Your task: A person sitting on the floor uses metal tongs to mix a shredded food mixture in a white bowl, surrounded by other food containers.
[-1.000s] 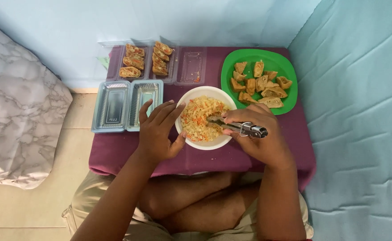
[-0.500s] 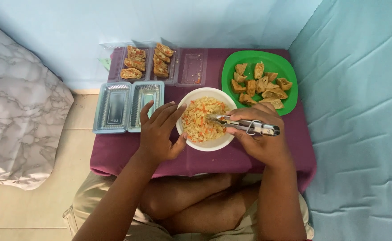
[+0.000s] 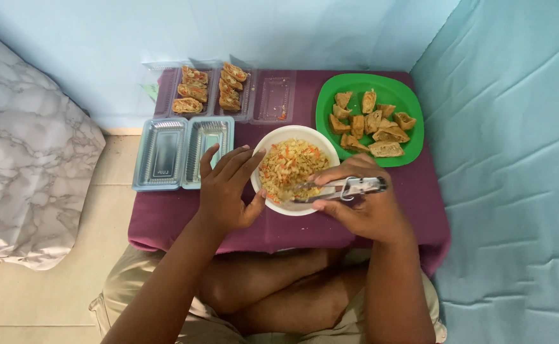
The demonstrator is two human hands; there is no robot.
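- metal tongs [image 3: 340, 189] sit clamped in the right hand [image 3: 362, 207], fingers curled tight round the handle end; the working end dips into the rice-and-vegetable mix.
- left hand [image 3: 227, 190] rests against the left rim of the white bowl [image 3: 295, 133], fingers loosely spread and not wrapped round anything, thumb at the bowl's near edge as if steadying it.
- bowl stands near the front middle of the low table with its purple cloth [image 3: 164, 213], right in front of the seated person's crossed legs.
- progress, as a judgement: the bowl looks nearly full of filling, so little of it seems used; the green plate [image 3: 327, 95] at the back right already carries a heap of folded fried pieces, and the clear tray [image 3: 273, 95] at the back holds rolls in two of its sections, with the third bare but for crumbs.
- two blue-tinted plastic trays [image 3: 180, 153] to the left of the bowl hold nothing, so packing there seems not yet begun.
- tongs lie almost level, long axis running left to right across the bowl; hinge end points right, past the bowl's rim, tips point left and slightly toward the person, buried in the food.
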